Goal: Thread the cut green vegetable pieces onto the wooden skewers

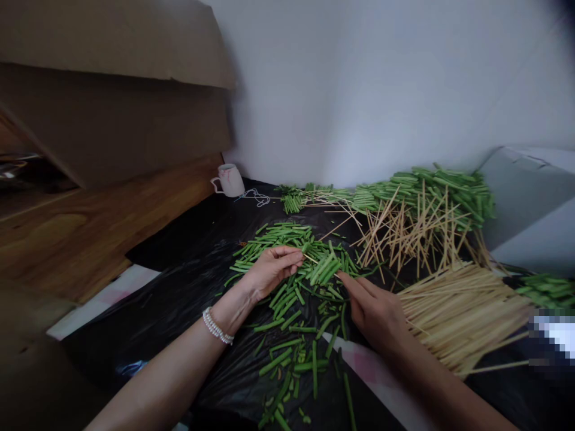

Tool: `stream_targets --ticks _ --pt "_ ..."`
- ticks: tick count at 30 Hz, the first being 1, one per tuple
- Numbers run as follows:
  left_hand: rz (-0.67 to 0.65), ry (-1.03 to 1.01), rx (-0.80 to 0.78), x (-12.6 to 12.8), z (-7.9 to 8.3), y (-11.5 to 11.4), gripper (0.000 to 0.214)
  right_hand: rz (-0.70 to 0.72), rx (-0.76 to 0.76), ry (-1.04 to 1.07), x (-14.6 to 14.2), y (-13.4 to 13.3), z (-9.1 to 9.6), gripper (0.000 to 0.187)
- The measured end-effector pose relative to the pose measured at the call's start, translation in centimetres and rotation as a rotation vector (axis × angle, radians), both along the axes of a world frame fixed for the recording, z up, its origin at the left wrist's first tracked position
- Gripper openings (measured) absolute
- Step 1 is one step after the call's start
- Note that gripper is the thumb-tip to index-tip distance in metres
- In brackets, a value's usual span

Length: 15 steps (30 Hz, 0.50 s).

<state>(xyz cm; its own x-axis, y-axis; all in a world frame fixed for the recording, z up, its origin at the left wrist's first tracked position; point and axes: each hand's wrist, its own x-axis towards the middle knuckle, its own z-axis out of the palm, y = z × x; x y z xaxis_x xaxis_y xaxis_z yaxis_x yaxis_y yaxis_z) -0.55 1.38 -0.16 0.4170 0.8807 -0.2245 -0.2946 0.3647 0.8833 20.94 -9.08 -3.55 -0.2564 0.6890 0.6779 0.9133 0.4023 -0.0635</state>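
My right hand (375, 308) grips the near end of a thin wooden skewer (311, 258). Several cut green bean pieces (325, 270) sit side by side on that skewer, close to the right fingertips. At the skewer's other end, my left hand (279, 263), with a beaded bracelet on its wrist, pinches a short green bean piece (306, 246). Beneath both hands spreads a loose pile of cut green beans (285, 234), with more pieces scattered toward me over black plastic sheeting (188, 293).
Bare skewers (467, 311) lie in a thick bundle at right. Behind them, filled skewers (426, 185) are heaped against the wall. A white mug (230, 181) stands at the back left, near a cardboard box (148, 114). A grey-white box (530, 197) stands at far right.
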Motion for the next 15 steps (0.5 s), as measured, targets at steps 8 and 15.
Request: stream_targets --ticks 8,15 --pt "-0.006 0.004 0.003 0.21 -0.34 -0.25 0.028 0.036 -0.025 0.02 0.03 0.04 -0.15 0.039" --pt "-0.033 0.093 0.056 0.81 -0.54 -0.94 0.025 0.046 -0.012 -0.014 -0.11 0.01 -0.04 0.038"
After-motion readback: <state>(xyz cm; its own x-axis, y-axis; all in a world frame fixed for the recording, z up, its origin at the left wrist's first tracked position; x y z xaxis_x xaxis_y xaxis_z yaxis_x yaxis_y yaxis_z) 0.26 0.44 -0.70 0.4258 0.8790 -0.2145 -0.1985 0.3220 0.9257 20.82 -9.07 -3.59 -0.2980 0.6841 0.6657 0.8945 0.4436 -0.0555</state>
